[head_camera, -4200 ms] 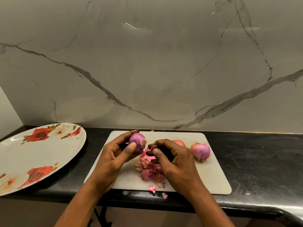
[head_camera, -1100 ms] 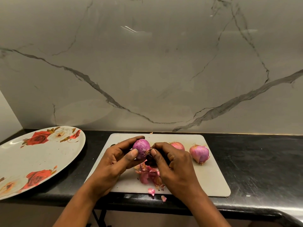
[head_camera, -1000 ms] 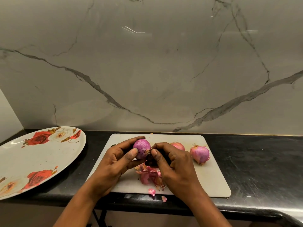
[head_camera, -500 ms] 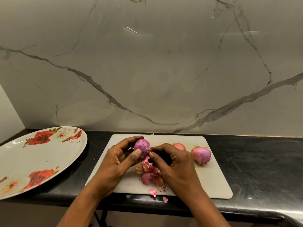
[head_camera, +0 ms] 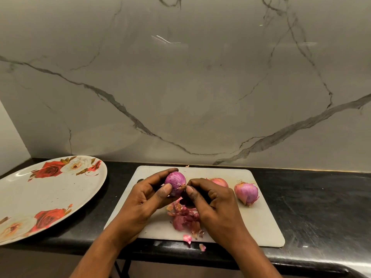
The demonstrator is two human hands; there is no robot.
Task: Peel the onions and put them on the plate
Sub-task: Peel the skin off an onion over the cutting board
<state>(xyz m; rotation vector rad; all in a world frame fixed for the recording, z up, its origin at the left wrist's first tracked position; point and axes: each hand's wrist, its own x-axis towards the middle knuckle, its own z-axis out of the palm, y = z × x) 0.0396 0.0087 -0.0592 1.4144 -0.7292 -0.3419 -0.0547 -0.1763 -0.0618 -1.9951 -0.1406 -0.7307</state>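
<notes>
light dim, warm, even | we log thin bright reflection streaks high on the marble wall [head_camera: 200, 87] | dull sheen on the black counter [head_camera: 321, 207] at right | soft shadows under the plate [head_camera: 60, 197] rim | we see wide-angle bowing toward edges | centre sharp, corners slightly soft

right hand [head_camera: 215, 201] moved up to onion [head_camera: 174, 180], fingers [head_camera: 191, 194] pinching root

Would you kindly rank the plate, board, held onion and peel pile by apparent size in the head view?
Board
Plate, cropped by the frame, so these two are unsure
Peel pile
Held onion
</notes>
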